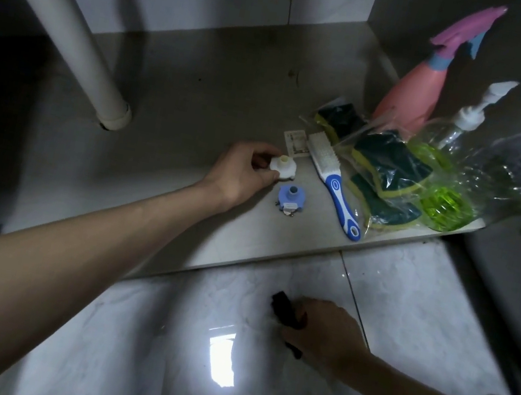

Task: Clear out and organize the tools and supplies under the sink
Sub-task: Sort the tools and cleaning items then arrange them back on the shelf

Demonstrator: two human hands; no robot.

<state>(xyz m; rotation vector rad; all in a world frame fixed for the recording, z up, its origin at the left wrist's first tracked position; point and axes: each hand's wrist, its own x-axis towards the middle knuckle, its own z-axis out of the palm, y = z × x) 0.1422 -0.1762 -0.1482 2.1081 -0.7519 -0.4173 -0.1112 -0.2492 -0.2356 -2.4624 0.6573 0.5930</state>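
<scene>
Fitting, white [46, 126], pinched between thumb and fingers of left hand [245, 171]; hand closed around it, base apparently at or just above cabinet floor [174, 84], contact not resolvable. Blue fitting [291, 198] of similar shape just below and right of that hand, standing apart from white one. Scrub brush [335, 179] further right, bristle head away, blue handle toward front edge. Small card [294, 143] just above fingertips. Bagged sponges [385, 170] beyond brush, then green-tinted soap bottle [440, 194], pink spray bottle [412, 98] and clear bottle with purple cap [520, 156] at far right. White drain pipe [72, 35] up and left of hand.

Right hand [325, 334] low on tiled room floor [409, 293], curled around dark object [283, 309]; identity unclear.

Step in hand, judged: seat white fitting beside blue one. Lower upright, nozzle up. Keep close to blue fitting but not touching, to avoid tipping. Release only once base sits flat. Withdraw hand left and back, clear of brush head and card. Group by type: fittings together, bottles at rear right.
</scene>
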